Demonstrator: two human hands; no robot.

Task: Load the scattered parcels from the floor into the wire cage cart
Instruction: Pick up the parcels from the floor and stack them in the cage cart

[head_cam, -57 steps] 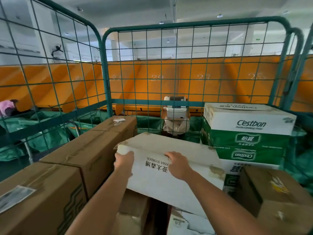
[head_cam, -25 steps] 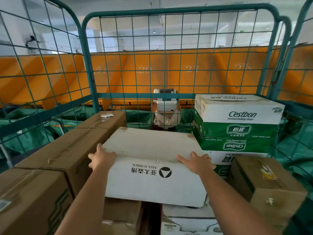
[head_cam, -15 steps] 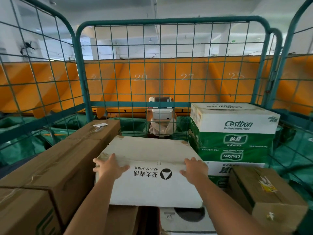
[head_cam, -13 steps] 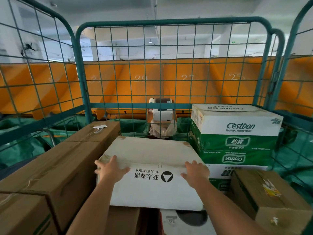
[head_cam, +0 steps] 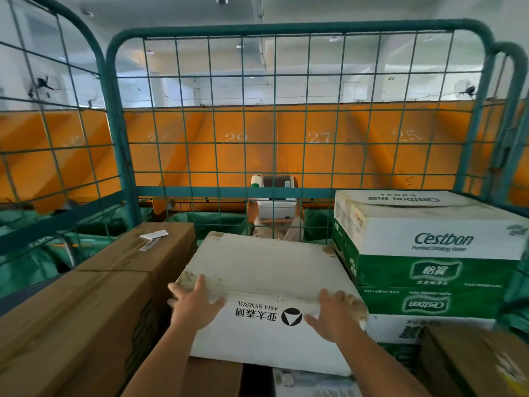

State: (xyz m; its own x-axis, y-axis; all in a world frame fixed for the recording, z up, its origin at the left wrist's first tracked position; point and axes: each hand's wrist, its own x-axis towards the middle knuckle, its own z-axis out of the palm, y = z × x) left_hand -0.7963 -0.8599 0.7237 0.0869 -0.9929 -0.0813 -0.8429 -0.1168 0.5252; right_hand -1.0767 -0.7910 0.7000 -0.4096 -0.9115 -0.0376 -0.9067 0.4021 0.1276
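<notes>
A person's left hand (head_cam: 194, 306) and right hand (head_cam: 333, 318) press flat against the near face of a white carton marked "ASIA SYMBOL" (head_cam: 266, 285), fingers spread and straight and reaching its top front edge rather than wrapped around anything. The carton sits inside the green wire cage cart (head_cam: 289, 107), resting on lower parcels whose tops show just beneath its near edge. To the carton's left, touching or very nearly so, runs a row of long brown cardboard boxes (head_cam: 94, 285), the far one bearing a loose paper slip (head_cam: 154, 234). To the carton's right stands a stack of Cestbon drinking-water cases (head_cam: 426, 253), taller than the carton, and nearer the camera on that side another brown box (head_cam: 475, 365) with a yellow label. Beyond the cart's far mesh panel, behind the carton, a small white label printer (head_cam: 276, 202) sits before an orange numbered chute wall (head_cam: 315, 144).

Loading looks well advanced: at least two layers of parcels fill the cart's base, and the white carton appears seated in the middle gap, needing at most a final nudge. The floor outside the cart is hidden, so how many parcels remain cannot be told.
</notes>
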